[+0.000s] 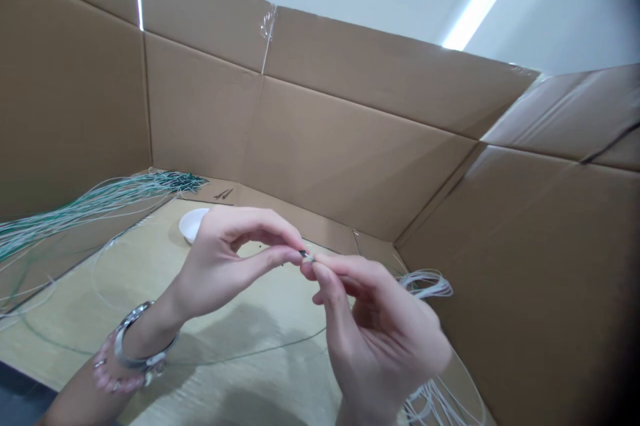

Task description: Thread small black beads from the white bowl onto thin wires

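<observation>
My left hand [225, 263] pinches a small dark piece [303, 253] between thumb and forefinger, above the middle of the table. Its exact kind is too small to make out. Against it, my right hand [383, 329] pinches a thin pale wire end [311, 258] between thumb and forefinger. The fingertips of both hands nearly meet, hiding most of the joint. A thin green wire [260, 349] runs in a loose curve over the tabletop below, passing out of sight behind my right hand.
Cardboard walls [350, 146] enclose the wooden table [240, 336]. At the left lies a long bundle of green and white wires [95, 206]. A white bowl [191, 223] and small dark tools [223, 195] are behind my left hand. Coiled white wire [430, 284] lies at the right.
</observation>
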`<state>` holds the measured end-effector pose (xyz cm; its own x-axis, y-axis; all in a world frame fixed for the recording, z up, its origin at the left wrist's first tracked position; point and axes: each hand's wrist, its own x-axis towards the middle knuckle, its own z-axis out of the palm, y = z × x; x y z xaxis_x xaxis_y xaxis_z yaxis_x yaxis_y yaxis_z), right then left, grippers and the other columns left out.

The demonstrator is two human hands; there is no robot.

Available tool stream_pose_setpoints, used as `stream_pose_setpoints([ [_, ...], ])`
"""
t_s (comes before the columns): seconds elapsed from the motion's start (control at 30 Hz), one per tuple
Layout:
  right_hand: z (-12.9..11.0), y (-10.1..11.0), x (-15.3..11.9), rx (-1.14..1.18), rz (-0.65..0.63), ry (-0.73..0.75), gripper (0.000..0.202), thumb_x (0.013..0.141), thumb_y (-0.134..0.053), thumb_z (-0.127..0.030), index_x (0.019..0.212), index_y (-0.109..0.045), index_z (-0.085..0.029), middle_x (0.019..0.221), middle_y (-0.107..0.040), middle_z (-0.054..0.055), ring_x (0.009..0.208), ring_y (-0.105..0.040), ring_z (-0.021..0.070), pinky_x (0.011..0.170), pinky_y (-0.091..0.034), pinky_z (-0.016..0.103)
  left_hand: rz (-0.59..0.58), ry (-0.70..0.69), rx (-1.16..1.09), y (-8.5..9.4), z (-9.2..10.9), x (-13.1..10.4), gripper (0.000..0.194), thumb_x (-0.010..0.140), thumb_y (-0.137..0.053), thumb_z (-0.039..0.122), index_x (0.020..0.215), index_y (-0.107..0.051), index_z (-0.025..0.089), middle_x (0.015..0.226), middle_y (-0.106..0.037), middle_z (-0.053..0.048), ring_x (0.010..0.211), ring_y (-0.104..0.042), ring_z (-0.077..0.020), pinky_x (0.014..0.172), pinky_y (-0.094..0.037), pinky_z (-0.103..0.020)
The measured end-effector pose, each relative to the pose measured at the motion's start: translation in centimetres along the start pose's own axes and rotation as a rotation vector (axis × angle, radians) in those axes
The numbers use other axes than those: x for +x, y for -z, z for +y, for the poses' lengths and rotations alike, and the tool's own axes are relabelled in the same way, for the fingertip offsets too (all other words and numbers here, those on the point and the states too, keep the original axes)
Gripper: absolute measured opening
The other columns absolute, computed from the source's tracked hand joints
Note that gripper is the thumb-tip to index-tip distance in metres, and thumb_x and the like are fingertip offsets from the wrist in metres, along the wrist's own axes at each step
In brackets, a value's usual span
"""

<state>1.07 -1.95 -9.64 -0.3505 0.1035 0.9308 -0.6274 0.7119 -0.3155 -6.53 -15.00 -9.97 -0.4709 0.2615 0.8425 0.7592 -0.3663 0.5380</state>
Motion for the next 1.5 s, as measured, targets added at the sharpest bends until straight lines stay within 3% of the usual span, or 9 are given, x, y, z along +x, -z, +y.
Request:
stream_pose_setpoints([
  [0.2, -0.2, -0.1, 0.0, -0.124, 0.005, 0.067, 0.020, 0.078, -0.063, -0.004, 0.084, -0.064, -0.023, 0.068, -0.068, -0.005, 0.047, -0.060, 0.0077, 0.046, -0.052, 0.021, -0.009, 0.042, -0.044, -0.2, 0.0, 0.0, 0.010, 0.077, -0.068, 0.007, 0.079, -0.068, 0.017, 0.071, -0.071, -0.001, 0.066, -0.069, -0.0119, 0.061, -0.059, -0.018],
  [0.6, -0.2, 0.1, 0.2, -0.184, -0.039, 0.146, 0.018, 0.079, -0.062, -0.004, 0.083, -0.064, -0.021, 0.066, -0.068, -0.003, 0.050, -0.061, 0.0094, 0.050, -0.053, 0.022, -0.037, -0.061, 0.159, 0.1, 0.3, 0.0, 0.012, 0.078, -0.067, 0.006, 0.079, -0.068, 0.018, 0.072, -0.070, -0.001, 0.067, -0.065, -0.0113, 0.059, -0.053, -0.020],
  [0.87, -0.1, 1.0, 0.4, -0.267, -0.150, 0.182, 0.016, 0.079, -0.062, -0.002, 0.082, -0.062, -0.018, 0.067, -0.066, -0.003, 0.055, -0.061, 0.0083, 0.056, -0.051, 0.020, -0.087, -0.094, 0.283, 0.2, 0.5, 0.0, 0.008, 0.081, -0.064, 0.008, 0.081, -0.065, 0.017, 0.075, -0.070, 0.000, 0.069, -0.065, -0.0105, 0.062, -0.051, -0.019],
  [1.03, 0.5, 1.3, 0.7, -0.151, -0.244, 0.204, 0.018, 0.079, -0.061, -0.002, 0.085, -0.061, -0.019, 0.072, -0.069, -0.001, 0.060, -0.065, 0.0108, 0.055, -0.051, 0.021, -0.199, -0.088, 0.387, 1.0, 1.0, 0.0, 0.013, 0.082, -0.061, 0.004, 0.085, -0.065, 0.016, 0.077, -0.069, 0.002, 0.070, -0.064, -0.0085, 0.065, -0.049, -0.018],
  [1.3, 1.2, 1.5, 0.6, 0.031, -0.270, 0.110, 0.020, 0.077, -0.070, -0.008, 0.087, -0.058, -0.020, 0.072, -0.068, -0.006, 0.059, -0.067, 0.0070, 0.054, -0.052, 0.013, -0.218, -0.017, 0.233, 1.3, 0.8, 0.2, 0.006, 0.081, -0.065, 0.010, 0.079, -0.065, 0.016, 0.071, -0.069, 0.000, 0.064, -0.063, -0.0100, 0.059, -0.049, -0.020],
  [1.5, 1.7, 1.6, 0.9, 0.076, -0.338, 0.094, 0.021, 0.077, -0.070, -0.011, 0.090, -0.058, -0.021, 0.077, -0.070, -0.005, 0.063, -0.069, 0.0072, 0.057, -0.053, 0.010, -0.275, 0.056, 0.271, 1.5, 1.1, 0.2, 0.007, 0.081, -0.065, 0.011, 0.077, -0.065, 0.016, 0.070, -0.068, 0.003, 0.063, -0.062, -0.0073, 0.062, -0.047, -0.017],
])
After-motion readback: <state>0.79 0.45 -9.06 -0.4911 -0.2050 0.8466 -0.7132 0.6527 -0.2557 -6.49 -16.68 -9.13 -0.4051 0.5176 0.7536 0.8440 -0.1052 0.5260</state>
